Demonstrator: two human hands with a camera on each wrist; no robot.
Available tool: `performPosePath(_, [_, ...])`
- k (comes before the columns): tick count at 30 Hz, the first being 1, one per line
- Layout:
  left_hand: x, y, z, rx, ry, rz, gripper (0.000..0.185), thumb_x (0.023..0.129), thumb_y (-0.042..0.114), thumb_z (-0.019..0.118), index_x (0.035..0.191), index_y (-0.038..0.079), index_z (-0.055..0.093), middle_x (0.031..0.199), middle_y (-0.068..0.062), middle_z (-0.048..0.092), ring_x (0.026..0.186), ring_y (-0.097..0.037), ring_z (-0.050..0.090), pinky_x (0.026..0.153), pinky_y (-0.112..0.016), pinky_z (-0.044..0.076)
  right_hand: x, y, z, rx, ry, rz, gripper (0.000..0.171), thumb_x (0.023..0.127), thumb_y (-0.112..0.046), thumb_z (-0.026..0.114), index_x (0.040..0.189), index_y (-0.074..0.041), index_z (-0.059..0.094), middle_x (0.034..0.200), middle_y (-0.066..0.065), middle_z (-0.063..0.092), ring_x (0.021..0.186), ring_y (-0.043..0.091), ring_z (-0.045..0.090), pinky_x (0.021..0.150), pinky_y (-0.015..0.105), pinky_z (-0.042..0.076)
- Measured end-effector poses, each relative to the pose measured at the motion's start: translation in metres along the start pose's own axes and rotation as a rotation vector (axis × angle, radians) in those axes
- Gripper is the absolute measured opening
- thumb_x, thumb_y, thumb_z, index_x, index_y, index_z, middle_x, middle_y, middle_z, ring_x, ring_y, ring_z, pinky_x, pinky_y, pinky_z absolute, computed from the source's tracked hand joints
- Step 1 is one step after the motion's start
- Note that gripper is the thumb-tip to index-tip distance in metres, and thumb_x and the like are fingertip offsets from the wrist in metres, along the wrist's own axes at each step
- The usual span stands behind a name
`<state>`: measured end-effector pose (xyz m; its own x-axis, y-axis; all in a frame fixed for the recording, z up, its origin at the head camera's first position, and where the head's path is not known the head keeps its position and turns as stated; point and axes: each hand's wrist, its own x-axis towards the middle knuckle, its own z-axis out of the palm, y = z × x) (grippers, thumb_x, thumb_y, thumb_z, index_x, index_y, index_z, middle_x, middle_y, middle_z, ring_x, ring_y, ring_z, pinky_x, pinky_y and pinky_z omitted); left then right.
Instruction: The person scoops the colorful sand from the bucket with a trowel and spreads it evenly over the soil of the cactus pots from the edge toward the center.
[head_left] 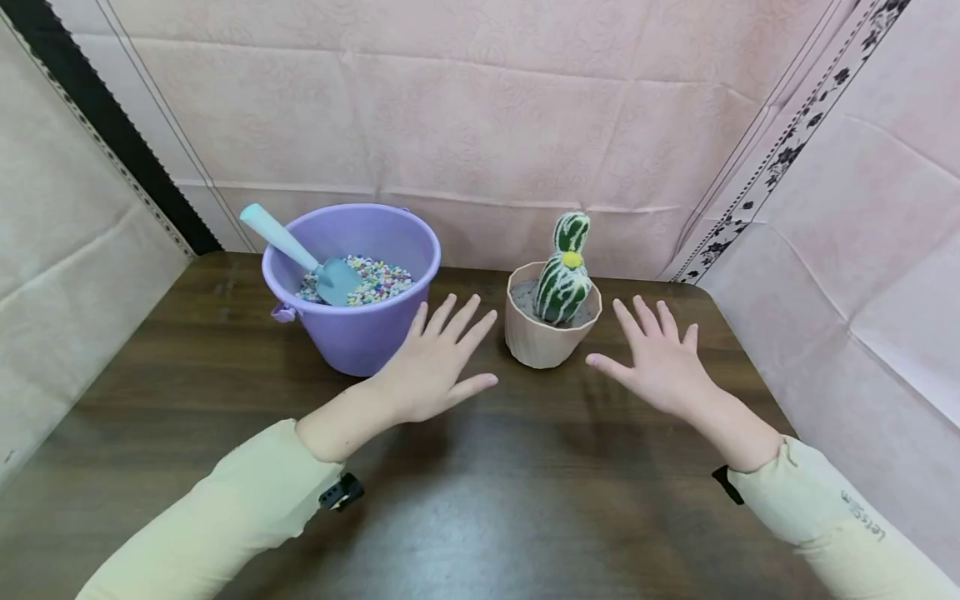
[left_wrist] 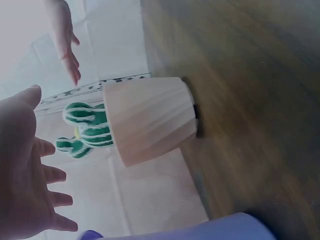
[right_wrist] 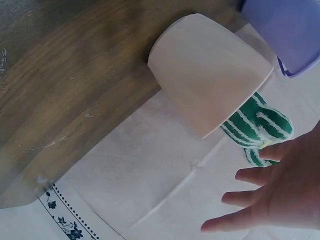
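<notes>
A striped green and white toy cactus (head_left: 564, 287) with a yellow flower stands in a beige ribbed pot (head_left: 546, 340) on the table. My left hand (head_left: 431, 371) spreads its fingers above the table, left of the pot and overlapping the bucket's lower right in the head view. To the pot's right, my right hand (head_left: 663, 362) hovers with fingers fanned out and palm down. Neither hand holds anything. The purple bucket (head_left: 352, 333) contains small multicoloured beads (head_left: 381, 282), with a light blue scoop (head_left: 337, 282) stuck in them, its handle leaning over the left rim.
The dark brown wooden table (head_left: 480, 517) reaches back to a pale pink cloth backdrop (head_left: 480, 125). Similar cloth hangs on both sides, with a floral border strip (head_left: 787, 154) at the right corner. A small lug on the bucket juts out at its left.
</notes>
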<state>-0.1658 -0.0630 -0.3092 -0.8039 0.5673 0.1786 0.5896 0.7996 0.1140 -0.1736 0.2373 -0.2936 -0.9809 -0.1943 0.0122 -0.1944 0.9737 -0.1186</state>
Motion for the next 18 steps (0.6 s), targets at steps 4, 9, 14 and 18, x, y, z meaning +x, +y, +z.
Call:
performPosePath(4, [-0.004,-0.001,-0.012,0.01,0.059,0.018,0.072,0.093,0.057,0.042,0.15,0.016,0.023,0.157,-0.012,0.017,0.143,-0.037,0.014,0.115,-0.062,0.013,0.001,0.0,-0.004,-0.001,0.089,-0.018,0.09,0.086,-0.067,0.045,0.149,-0.008,0.021,0.152,0.024,0.021,0.137,0.049,0.013,0.104,0.075,0.009])
performPosePath(9, [-0.009,-0.012,-0.025,0.0,0.153,-0.001,0.073,0.092,0.054,0.047,0.149,0.013,0.025,0.155,-0.014,0.021,0.143,-0.038,0.014,0.114,-0.063,0.012,0.003,-0.003,-0.019,0.037,0.211,-0.036,0.083,0.088,-0.062,0.047,0.147,-0.006,0.026,0.147,0.027,0.029,0.133,0.049,0.023,0.106,0.068,0.018])
performPosePath(14, [-0.016,-0.027,-0.034,-0.024,0.256,-0.063,0.076,0.09,0.051,0.053,0.147,0.009,0.026,0.154,-0.017,0.023,0.142,-0.041,0.014,0.113,-0.065,0.009,0.007,-0.011,-0.038,0.091,0.269,-0.041,0.08,0.09,-0.06,0.045,0.146,-0.006,0.027,0.146,0.026,0.031,0.131,0.049,0.025,0.106,0.066,0.021])
performPosePath(18, [-0.022,-0.038,-0.038,-0.042,0.357,-0.116,0.075,0.089,0.047,0.057,0.146,0.006,0.029,0.151,-0.021,0.026,0.14,-0.045,0.015,0.111,-0.068,0.01,0.011,-0.019,-0.048,0.116,0.297,-0.049,0.077,0.09,-0.056,0.049,0.146,-0.007,0.028,0.147,0.023,0.032,0.133,0.046,0.025,0.106,0.065,0.021])
